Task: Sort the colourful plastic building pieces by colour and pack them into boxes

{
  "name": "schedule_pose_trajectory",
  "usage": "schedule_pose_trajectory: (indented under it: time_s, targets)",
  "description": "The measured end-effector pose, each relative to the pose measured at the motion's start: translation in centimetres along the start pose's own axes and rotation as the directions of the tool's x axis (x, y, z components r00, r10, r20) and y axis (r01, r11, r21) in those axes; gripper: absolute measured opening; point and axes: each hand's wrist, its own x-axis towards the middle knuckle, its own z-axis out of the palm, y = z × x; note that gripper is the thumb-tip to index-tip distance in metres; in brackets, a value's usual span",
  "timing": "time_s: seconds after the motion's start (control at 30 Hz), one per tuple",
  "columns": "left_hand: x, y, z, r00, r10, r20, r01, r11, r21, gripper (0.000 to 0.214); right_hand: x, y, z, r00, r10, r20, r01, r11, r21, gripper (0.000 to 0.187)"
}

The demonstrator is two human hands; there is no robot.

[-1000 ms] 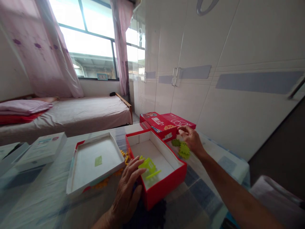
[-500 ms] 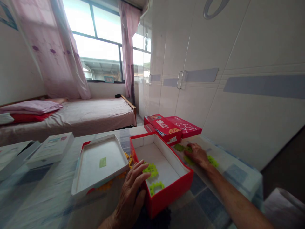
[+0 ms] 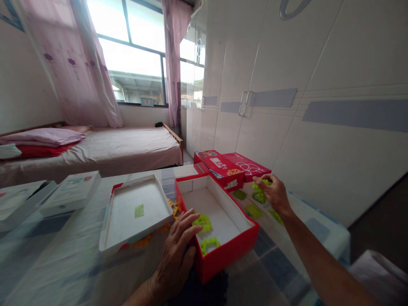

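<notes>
My left hand point(image 3: 178, 250) rests against the left side of an open red box point(image 3: 228, 257) with a white inside. Its fingers curl over the rim, and the thumb stays outside. Inside the box, near those fingertips, lie green gear-edged plastic building pieces point(image 3: 203, 222). To the right, my right hand point(image 3: 276, 193) is raised a little over the table, its thumb and fingers pinching a bright green plastic building piece point(image 3: 262, 183). More green pieces point(image 3: 254, 211) lie on the table below and beside it.
A shallow white box lid point(image 3: 137, 225) lies left of the red box, with yellow pieces point(image 3: 174, 208) around it. Closed red boxes point(image 3: 219, 168) stand behind. White boxes point(image 3: 72, 193) sit at the far left. A wardrobe point(image 3: 270, 127) rises beyond the table.
My right hand has lifted from the table and moved slightly right, bringing up a green piece. My left hand stays at the box rim. The view has shifted slightly.
</notes>
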Motion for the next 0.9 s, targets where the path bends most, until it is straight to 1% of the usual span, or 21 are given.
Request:
schedule_pose_trajectory:
  time_s: [0.07, 0.13, 0.2, 0.23, 0.27, 0.33, 0.4, 0.43, 0.47, 0.5, 0.53, 0.57, 0.6, 0.63, 0.67, 0.73, 0.8, 0.9]
  targets:
    - [0.0, 0.0, 0.0, 1.0, 0.001, -0.003, -0.001, 1.0, -0.005, 0.037, -0.6, -3.7, 0.3, 0.992, -0.038, 0.124, 0.014, 0.983, 0.185, 0.041]
    - [0.1, 0.1, 0.0, 1.0, -0.002, 0.005, 0.002, 1.0, -0.006, 0.036, -1.5, -7.0, 1.2, 0.96, -0.117, 0.255, 0.037, 0.954, 0.298, 0.042]
    - [0.1, 0.1, 0.0, 1.0, -0.003, 0.012, 0.003, 1.0, -0.004, 0.036, -2.3, -9.1, 2.3, 0.92, -0.193, 0.34, 0.079, 0.943, 0.323, 0.041]
    - [0.1, 0.1, 0.0, 1.0, -0.004, 0.014, 0.004, 1.0, -0.003, 0.037, -2.6, -9.5, 2.6, 0.909, -0.224, 0.351, 0.113, 0.944, 0.31, 0.04]
    - [0.1, 0.1, -0.1, 1.0, -0.003, 0.013, 0.003, 1.0, -0.002, 0.037, -2.8, -9.4, 2.8, 0.909, -0.247, 0.337, 0.154, 0.948, 0.28, 0.039]
    - [0.1, 0.1, -0.1, 1.0, 0.004, 0.008, -0.004, 1.0, 0.001, 0.037, -2.7, -7.6, 2.5, 0.928, -0.264, 0.261, 0.234, 0.962, 0.142, 0.036]
    - [0.1, 0.1, -0.1, 1.0, 0.01, 0.005, -0.01, 1.0, 0.006, 0.037, -2.4, -4.1, 1.4, 0.954, -0.229, 0.193, 0.254, 0.96, -0.118, 0.036]
    - [0.1, 0.1, -0.1, 1.0, 0.008, 0.003, -0.008, 1.0, 0.008, 0.037, -2.3, -2.0, 0.6, 0.966, -0.178, 0.189, 0.228, 0.931, -0.285, 0.038]
    - [0.2, 0.2, -0.1, 1.0, 0.004, -0.001, -0.004, 1.0, 0.009, 0.036, -2.3, 0.2, -0.2, 0.977, -0.1, 0.186, 0.175, 0.878, -0.445, 0.043]
    - [0.2, 0.2, -0.1, 1.0, -0.001, -0.006, 0.001, 1.0, 0.01, 0.036, -2.3, 2.3, -1.0, 0.982, -0.009, 0.189, 0.117, 0.813, -0.57, 0.049]
    - [0.3, 0.3, -0.1, 1.0, -0.006, -0.014, 0.006, 1.0, 0.011, 0.036, -2.5, 4.3, -1.8, 0.974, 0.085, 0.209, 0.073, 0.757, -0.65, 0.056]
    - [0.3, 0.3, -0.1, 1.0, -0.007, -0.021, 0.007, 1.0, 0.01, 0.036, -2.8, 6.0, -2.4, 0.956, 0.173, 0.235, 0.042, 0.713, -0.7, 0.059]
    - [0.4, 0.4, -0.1, 1.0, -0.002, -0.025, 0.002, 1.0, 0.008, 0.036, -3.3, 7.3, -2.9, 0.934, 0.237, 0.266, 0.033, 0.687, -0.726, 0.06]
    - [0.4, 0.4, -0.2, 1.0, 0.004, -0.026, -0.004, 1.0, 0.005, 0.037, -3.8, 8.3, -3.2, 0.918, 0.268, 0.292, 0.037, 0.676, -0.736, 0.061]
    - [0.4, 0.5, -0.2, 1.0, 0.01, -0.026, -0.01, 1.0, 0.004, 0.037, -4.4, 9.0, -3.3, 0.912, 0.266, 0.312, 0.055, 0.675, -0.736, 0.058]
    - [0.5, 0.5, -0.2, 1.0, 0.014, -0.021, -0.013, 1.0, 0.004, 0.037, -5.3, 9.6, -3.4, 0.925, 0.197, 0.325, 0.107, 0.686, -0.72, 0.051]
    - [0.4, 0.4, -0.2, 1.0, 0.014, -0.02, -0.014, 1.0, 0.009, 0.037, -5.7, 9.3, -3.3, 0.943, 0.125, 0.31, 0.139, 0.698, -0.702, 0.043]
    - [0.3, 0.3, -0.1, 1.0, 0.021, -0.024, -0.02, 1.0, 0.01, 0.036, -4.8, 8.5, -3.0, 0.958, 0.084, 0.275, 0.126, 0.739, -0.662, 0.035]
